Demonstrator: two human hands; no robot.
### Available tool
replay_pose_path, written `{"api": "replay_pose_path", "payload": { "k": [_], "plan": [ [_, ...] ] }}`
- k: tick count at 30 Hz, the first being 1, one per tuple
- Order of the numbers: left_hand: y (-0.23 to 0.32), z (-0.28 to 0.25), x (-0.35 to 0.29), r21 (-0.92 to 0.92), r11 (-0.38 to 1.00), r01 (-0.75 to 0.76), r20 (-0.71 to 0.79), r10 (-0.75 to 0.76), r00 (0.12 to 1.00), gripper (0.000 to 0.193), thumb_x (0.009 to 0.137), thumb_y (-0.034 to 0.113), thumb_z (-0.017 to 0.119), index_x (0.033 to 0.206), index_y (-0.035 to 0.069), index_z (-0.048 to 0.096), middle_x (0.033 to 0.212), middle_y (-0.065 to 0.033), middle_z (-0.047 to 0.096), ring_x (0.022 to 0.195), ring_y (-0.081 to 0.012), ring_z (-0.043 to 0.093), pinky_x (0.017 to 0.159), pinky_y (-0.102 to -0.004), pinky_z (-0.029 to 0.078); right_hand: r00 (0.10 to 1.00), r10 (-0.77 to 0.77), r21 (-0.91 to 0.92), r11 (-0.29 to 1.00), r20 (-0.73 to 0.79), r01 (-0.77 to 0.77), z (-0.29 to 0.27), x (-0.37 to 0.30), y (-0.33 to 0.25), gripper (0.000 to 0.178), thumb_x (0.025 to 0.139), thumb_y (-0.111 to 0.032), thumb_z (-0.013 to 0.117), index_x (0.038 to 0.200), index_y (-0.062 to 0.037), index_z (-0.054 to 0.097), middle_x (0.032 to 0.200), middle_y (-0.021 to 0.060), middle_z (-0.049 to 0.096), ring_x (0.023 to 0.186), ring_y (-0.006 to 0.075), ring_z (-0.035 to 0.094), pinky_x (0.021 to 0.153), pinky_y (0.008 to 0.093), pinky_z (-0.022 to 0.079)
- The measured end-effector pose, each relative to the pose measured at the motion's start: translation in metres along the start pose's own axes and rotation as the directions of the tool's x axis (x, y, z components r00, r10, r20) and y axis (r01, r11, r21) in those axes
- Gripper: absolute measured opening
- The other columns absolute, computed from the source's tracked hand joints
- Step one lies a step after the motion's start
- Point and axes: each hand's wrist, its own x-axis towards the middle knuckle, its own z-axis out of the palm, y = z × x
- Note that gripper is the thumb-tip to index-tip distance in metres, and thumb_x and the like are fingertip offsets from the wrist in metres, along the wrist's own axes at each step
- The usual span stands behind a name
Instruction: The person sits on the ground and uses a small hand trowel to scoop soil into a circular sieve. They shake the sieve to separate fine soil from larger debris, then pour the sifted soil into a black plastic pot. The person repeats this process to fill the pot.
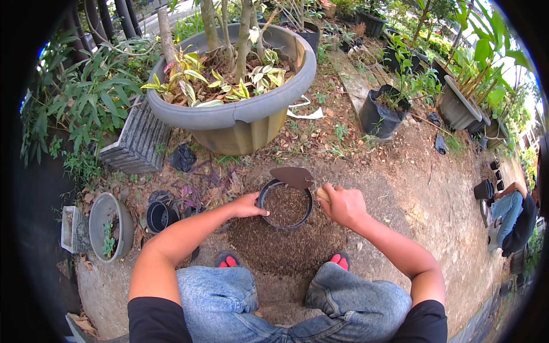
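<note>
Against the left side of the black pot (310,212), the left hand (248,205) rests partly open, thumb and fingers spread around the outer wall, the thumb near the rim; how firmly it presses cannot be told. On the right of the pot, the right hand (345,206) is closed around the wooden handle (324,194) of a trowel (292,177). The trowel's brown blade lies across the view of the pot's far rim, pointing left; whether it touches that rim is unclear.

Inside the pot, brown soil (285,207) fills much of the space. The pot stands upright on the ground, at the far side of a loose patch of similar dark soil (273,247), with the person's feet (339,260) on the near side, one to its left and one to its right.

Beyond the pot, slightly left, stands a large grey planter (234,114) with several stems and variegated leaves. Left of the pot are a smaller black pot (162,216) and, farther out, an oval grey planter (128,228). Beyond it to the right stands a black plant bag (384,117); well to the right, a person (510,214) sits low.
</note>
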Motion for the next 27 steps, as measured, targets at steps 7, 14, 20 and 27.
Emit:
{"api": "replay_pose_path", "payload": {
  "k": [7,14,20,27],
  "plan": [
    [0.015,0.0,-0.004,0.114,0.993,0.003,0.014,-0.004,1.0,0.073,0.085,0.027,0.082,0.142,0.0,0.046,0.126,-0.0146,0.066,0.115,-0.0238,0.062,0.104,-0.0376,0.047,0.974,0.101,0.221,0.964,0.203,-0.147,-0.008,-0.004,0.013,0.044,0.096,-0.052,0.058,0.122,-0.0164,0.064,0.094,0.0188,0.074,0.09,0.04,0.071,0.08,0.051,0.054],
    [0.014,-0.003,-0.001,0.264,0.964,0.017,-0.007,-0.015,1.0,0.072,0.087,0.027,0.08,0.144,0.001,0.044,0.131,-0.015,0.064,0.121,-0.0251,0.06,0.106,-0.0389,0.045,0.923,0.373,0.437,0.817,0.094,-0.375,0.045,-0.002,0.077,0.048,0.095,-0.057,0.057,0.121,-0.0173,0.067,0.103,0.018,0.074,0.101,0.0409,0.069,0.086,0.0502,0.053],
    [0.005,-0.008,-0.004,0.204,0.979,0.006,0.048,-0.016,0.999,0.071,0.091,0.024,0.075,0.148,0.003,0.038,0.13,-0.014,0.062,0.119,-0.0244,0.059,0.106,-0.0385,0.044,0.811,0.472,0.169,0.819,0.344,-0.548,0.116,-0.03,0.126,0.051,0.095,-0.057,0.054,0.126,-0.0169,0.065,0.113,0.0198,0.072,0.111,0.0393,0.067,0.095,0.0505,0.052],
    [0.005,-0.009,-0.005,0.202,0.979,0.005,0.08,-0.022,0.997,0.079,0.094,0.024,0.072,0.154,0.004,0.025,0.126,-0.0127,0.06,0.113,-0.0234,0.057,0.103,-0.0373,0.043,0.746,0.509,0.169,0.766,0.429,-0.62,0.164,-0.079,0.105,0.052,0.097,-0.055,0.051,0.124,-0.0129,0.065,0.114,0.0233,0.071,0.112,0.042,0.066,0.094,0.0525,0.052]
  ]
}}
